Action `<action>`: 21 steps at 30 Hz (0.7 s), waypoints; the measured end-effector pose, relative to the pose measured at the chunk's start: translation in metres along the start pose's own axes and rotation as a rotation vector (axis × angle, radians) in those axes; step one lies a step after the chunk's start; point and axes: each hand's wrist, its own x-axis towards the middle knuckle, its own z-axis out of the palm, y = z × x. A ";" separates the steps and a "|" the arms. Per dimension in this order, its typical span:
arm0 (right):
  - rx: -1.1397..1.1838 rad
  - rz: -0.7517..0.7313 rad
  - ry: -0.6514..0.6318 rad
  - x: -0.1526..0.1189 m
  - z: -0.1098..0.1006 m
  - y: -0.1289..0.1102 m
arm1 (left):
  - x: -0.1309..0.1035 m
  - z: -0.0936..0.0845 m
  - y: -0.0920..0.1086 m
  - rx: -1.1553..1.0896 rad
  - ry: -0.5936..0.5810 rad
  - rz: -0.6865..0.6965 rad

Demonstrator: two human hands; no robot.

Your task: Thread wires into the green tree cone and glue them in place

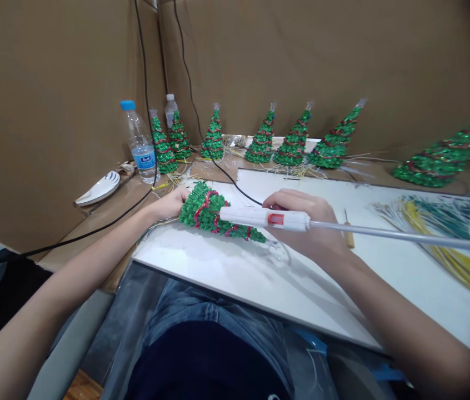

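Note:
A small green tree (201, 209) with red trim lies tilted on its side above the white board (218, 261), its tip towards the right. My left hand (171, 203) is closed on its base, the fingertips partly hidden behind it. In my right hand (305, 214) is a white glue gun (247, 216), with a long glue stick (385, 234) running out of its back to the right. The nozzle end of the gun is over the red trim at the middle of the tree; whether it touches cannot be made out.
Several finished-looking trees (262, 139) stand along the back. A water bottle (144, 150) and a white dish (100, 188) are at the left. A wooden-handled awl (349, 236) and wire bundles (460, 239) lie at the right. A black cable (235, 186) hangs across the work area.

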 end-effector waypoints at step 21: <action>-0.024 0.002 -0.004 0.000 -0.003 0.002 | 0.005 -0.002 -0.004 0.046 -0.013 0.016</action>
